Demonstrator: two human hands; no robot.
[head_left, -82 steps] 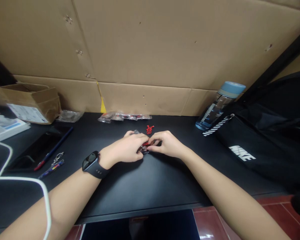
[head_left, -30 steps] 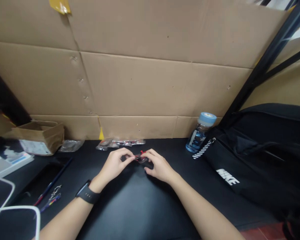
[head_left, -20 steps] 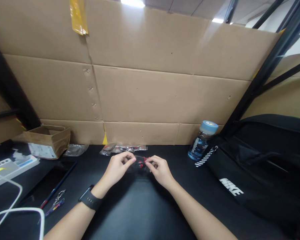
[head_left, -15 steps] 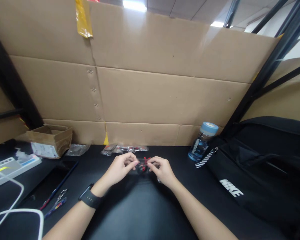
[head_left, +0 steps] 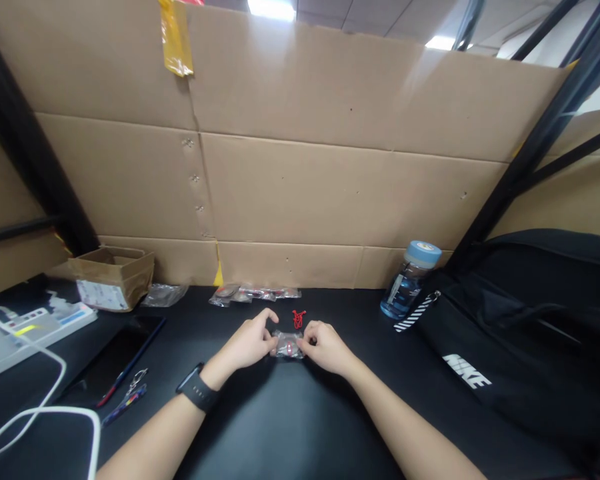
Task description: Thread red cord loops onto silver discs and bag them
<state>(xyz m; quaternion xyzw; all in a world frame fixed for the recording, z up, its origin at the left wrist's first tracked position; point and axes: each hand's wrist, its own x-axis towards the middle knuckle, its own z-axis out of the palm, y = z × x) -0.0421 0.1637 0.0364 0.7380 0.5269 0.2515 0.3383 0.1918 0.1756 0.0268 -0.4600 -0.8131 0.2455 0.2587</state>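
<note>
A small clear plastic bag [head_left: 287,347] with something red and white in it lies between my hands, close to the black tabletop. My left hand [head_left: 253,339] has its thumb and curled fingers closed at the bag's left edge, with the index finger raised away. On the opposite edge, my right hand [head_left: 326,347] pinches the bag between thumb and fingers. Just beyond the bag, a small tangle of red cord [head_left: 299,319] rests on the table, touched by neither hand.
Several flat clear packets [head_left: 255,294] lie along the cardboard wall [head_left: 290,193]. To the left are a cardboard box [head_left: 113,277], a power strip [head_left: 35,337], a dark tablet [head_left: 113,357] and a keychain [head_left: 127,400]. A water bottle [head_left: 410,280] and black bag [head_left: 520,333] are at right.
The red cord, earlier between my hands, now lies loose beyond them. The plastic bag shows flatter and lower between my fingers. My left index finger has lifted, and the view has shifted slightly.
</note>
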